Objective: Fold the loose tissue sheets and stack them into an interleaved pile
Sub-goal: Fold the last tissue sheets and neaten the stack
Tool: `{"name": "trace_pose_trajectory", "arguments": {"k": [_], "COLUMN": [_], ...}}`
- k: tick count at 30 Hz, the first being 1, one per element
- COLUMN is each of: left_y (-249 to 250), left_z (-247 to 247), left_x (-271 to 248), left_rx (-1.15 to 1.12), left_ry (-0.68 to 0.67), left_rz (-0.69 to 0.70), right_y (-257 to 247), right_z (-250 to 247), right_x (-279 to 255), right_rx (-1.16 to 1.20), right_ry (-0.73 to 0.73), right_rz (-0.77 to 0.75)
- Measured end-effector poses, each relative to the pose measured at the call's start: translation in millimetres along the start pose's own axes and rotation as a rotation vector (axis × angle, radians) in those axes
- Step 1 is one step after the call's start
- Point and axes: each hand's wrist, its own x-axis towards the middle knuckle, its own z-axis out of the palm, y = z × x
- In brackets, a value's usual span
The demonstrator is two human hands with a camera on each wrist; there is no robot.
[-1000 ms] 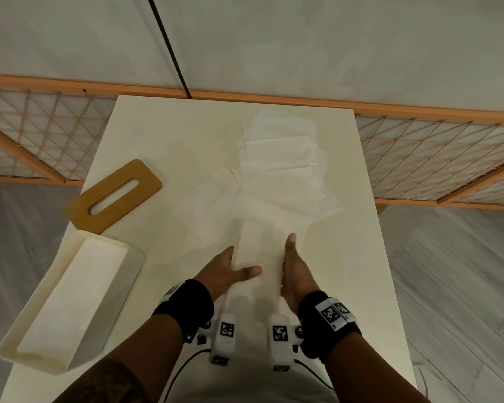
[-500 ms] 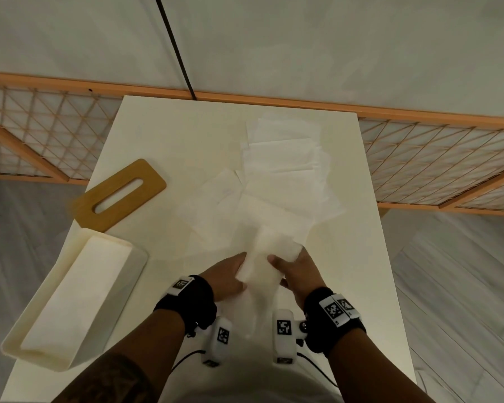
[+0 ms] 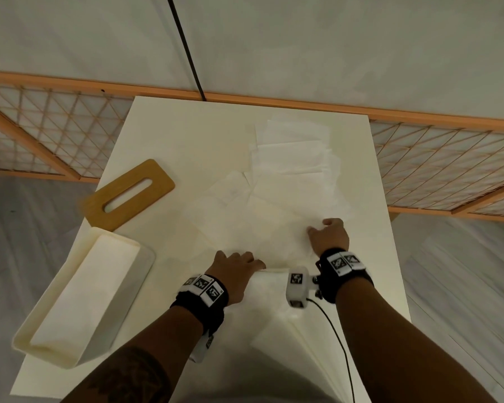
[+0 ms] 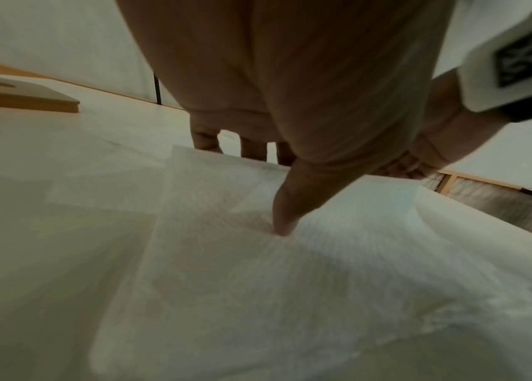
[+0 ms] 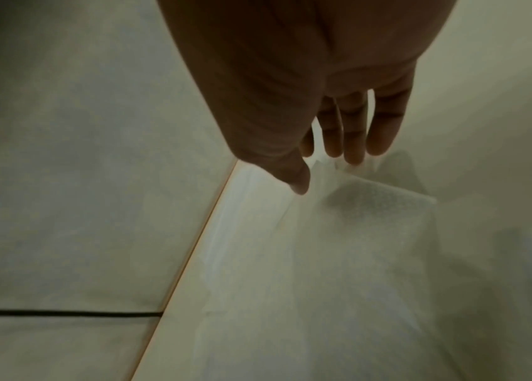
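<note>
My left hand (image 3: pixel 235 267) lies flat, thumb pinning the near edge of the tissue sheet (image 3: pixel 274 242) to the tabletop (image 3: pixel 163 135). My right hand (image 3: pixel 329 235), just beyond it, pinches that sheet's far corner between thumb and fingers (image 5: pixel 352 144). I reckon I should keep the left thumb planted, carry the corner over slowly and line up the edges before pressing the crease; thin tissue tears easily.
</note>
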Motion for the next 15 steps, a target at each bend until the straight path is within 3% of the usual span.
{"name": "trace_pose_trajectory", "arguments": {"k": [8, 12, 15], "left_y": [-0.8, -6.2, -15.7], "left_z": [4.7, 5.4, 0.2], "left_x": [1.7, 5.0, 10.8], "left_rx": [0.019, -0.134, -0.403], "left_ry": [0.064, 0.112, 0.265], "left_rz": [-0.001, -0.013, -0.106], "right_y": [-20.1, -17.1, -18.9], "right_z": [-3.6, -12.3, -23.6], "right_x": [31.7, 25.7, 10.7], "right_rx": [0.088, 0.185, 0.289], "right_ry": [0.004, 0.055, 0.070], "right_rz": [0.182, 0.114, -0.052]}}
